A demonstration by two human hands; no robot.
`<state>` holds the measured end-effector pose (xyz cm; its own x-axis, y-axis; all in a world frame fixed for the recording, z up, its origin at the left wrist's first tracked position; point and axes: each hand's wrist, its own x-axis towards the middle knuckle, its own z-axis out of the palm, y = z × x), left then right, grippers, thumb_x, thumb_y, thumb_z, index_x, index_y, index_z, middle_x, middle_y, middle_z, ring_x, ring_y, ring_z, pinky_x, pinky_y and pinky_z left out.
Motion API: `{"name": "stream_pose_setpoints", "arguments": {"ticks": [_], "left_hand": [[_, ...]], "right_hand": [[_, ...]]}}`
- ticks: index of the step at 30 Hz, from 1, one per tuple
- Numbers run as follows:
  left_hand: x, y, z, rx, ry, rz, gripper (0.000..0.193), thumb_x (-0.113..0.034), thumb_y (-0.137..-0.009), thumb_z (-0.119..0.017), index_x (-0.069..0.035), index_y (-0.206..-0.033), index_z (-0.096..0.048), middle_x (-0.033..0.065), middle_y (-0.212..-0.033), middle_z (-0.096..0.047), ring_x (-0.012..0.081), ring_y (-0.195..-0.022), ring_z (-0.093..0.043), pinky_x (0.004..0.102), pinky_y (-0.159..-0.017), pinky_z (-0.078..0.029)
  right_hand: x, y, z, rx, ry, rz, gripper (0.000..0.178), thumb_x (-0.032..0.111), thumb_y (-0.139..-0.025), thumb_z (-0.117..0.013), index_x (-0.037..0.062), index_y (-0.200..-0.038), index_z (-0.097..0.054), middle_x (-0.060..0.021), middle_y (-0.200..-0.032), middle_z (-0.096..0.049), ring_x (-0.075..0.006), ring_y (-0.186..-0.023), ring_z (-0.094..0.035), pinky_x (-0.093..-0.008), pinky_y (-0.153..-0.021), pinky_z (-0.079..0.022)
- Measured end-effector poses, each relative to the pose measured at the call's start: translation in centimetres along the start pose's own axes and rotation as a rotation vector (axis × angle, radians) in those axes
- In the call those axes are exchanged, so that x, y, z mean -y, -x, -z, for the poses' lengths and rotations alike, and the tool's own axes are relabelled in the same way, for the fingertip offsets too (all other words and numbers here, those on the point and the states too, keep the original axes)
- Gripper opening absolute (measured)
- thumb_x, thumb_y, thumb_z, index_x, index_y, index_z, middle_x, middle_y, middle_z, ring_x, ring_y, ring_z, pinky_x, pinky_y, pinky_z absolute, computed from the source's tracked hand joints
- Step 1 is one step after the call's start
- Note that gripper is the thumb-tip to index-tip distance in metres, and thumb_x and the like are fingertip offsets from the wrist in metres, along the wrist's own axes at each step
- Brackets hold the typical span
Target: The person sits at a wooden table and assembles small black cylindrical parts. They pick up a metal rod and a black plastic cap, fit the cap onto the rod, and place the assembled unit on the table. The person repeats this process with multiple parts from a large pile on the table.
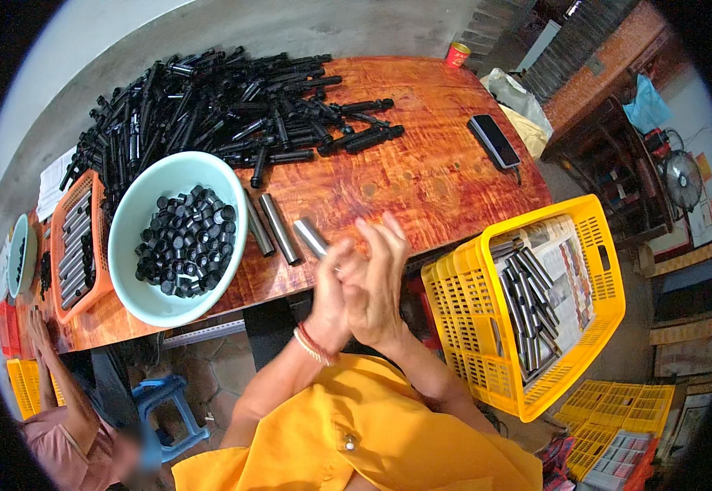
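Note:
My left hand [331, 299] closes around a short silver metal tube [311, 236], whose free end points up and left over the table edge. Palm to palm with it, my right hand [379, 286] presses in from the right, its fingers stretched out. Whatever lies between the palms is hidden. Two more silver tubes [279, 227] lie side by side on the table, left of my hands. Next to them stands a pale blue bowl [123, 245] with many small black caps [188, 241].
Black tubular parts [200, 106] are heaped along the wall on the wooden table [421, 123]. An orange basket [98, 274] holds tubes. At right, a yellow crate [487, 327] holds dark tubes on newspaper. A phone [493, 141] lies far right. A co-worker's arms [65, 389] show lower left.

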<state>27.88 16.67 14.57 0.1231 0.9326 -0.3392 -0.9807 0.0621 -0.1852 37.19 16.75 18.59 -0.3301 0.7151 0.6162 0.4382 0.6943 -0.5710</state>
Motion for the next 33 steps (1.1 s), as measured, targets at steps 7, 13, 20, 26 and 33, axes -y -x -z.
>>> {"name": "stream_pose_setpoints", "arguments": {"ticks": [7, 13, 20, 26, 33], "left_hand": [[-0.1, 0.5, 0.0, -0.015, -0.033, -0.031, 0.033, -0.015, -0.09, -0.054, -0.016, -0.063, -0.035, -0.0059, -0.049, -0.026, 0.0078, -0.043, -0.029, 0.0224, -0.044, -0.032], [0.0, -0.1, 0.0, -0.082, -0.09, -0.113, 0.031, -0.015, -0.088, -0.058, -0.016, -0.066, -0.037, -0.0059, -0.05, -0.029, 0.0079, -0.044, -0.032, 0.0227, -0.048, -0.035], [0.0, 0.3, -0.1, -0.075, -0.178, -0.148, 0.03, -0.018, -0.088, -0.059, -0.017, -0.067, -0.038, -0.0062, -0.051, -0.03, 0.0076, -0.045, -0.032, 0.0227, -0.049, -0.035], [-0.2, 0.6, -0.1, 0.038, -0.361, -0.2, 0.031, -0.022, -0.091, -0.056, -0.016, -0.067, -0.036, -0.0054, -0.052, -0.027, 0.0077, -0.046, -0.03, 0.0239, -0.049, -0.032], [-2.4, 0.5, 0.1, 0.21, -0.26, -0.087, 0.035, -0.021, -0.092, -0.053, -0.016, -0.061, -0.036, -0.006, -0.049, -0.03, 0.0065, -0.043, -0.03, 0.0221, -0.047, -0.03]], "right_hand": [[-2.6, -0.1, 0.3, -0.423, -0.377, -0.158, 0.068, 0.057, -0.093, -0.028, -0.0007, -0.128, -0.033, -0.0122, -0.126, -0.037, -0.0217, -0.115, -0.037, -0.0388, -0.102, -0.025], [-3.7, 1.7, -0.3, -0.424, -0.377, -0.185, 0.068, 0.057, -0.092, -0.028, -0.0003, -0.128, -0.033, -0.013, -0.127, -0.036, -0.0235, -0.118, -0.035, -0.0396, -0.103, -0.025], [-3.9, 1.9, -1.2, -0.389, -0.364, -0.132, 0.067, 0.056, -0.093, -0.029, -0.0021, -0.127, -0.035, -0.015, -0.126, -0.035, -0.0265, -0.123, -0.033, -0.0407, -0.104, -0.027], [-4.2, 2.5, -1.7, -0.375, -0.389, -0.192, 0.066, 0.054, -0.093, -0.032, -0.0028, -0.125, -0.035, -0.0142, -0.122, -0.036, -0.0253, -0.12, -0.035, -0.04, -0.103, -0.027], [-3.8, 2.5, -1.5, -0.261, -0.349, -0.211, 0.061, 0.051, -0.094, -0.03, -0.0037, -0.118, -0.045, -0.0168, -0.118, -0.041, -0.0295, -0.116, -0.038, -0.0419, -0.101, -0.028]]}}
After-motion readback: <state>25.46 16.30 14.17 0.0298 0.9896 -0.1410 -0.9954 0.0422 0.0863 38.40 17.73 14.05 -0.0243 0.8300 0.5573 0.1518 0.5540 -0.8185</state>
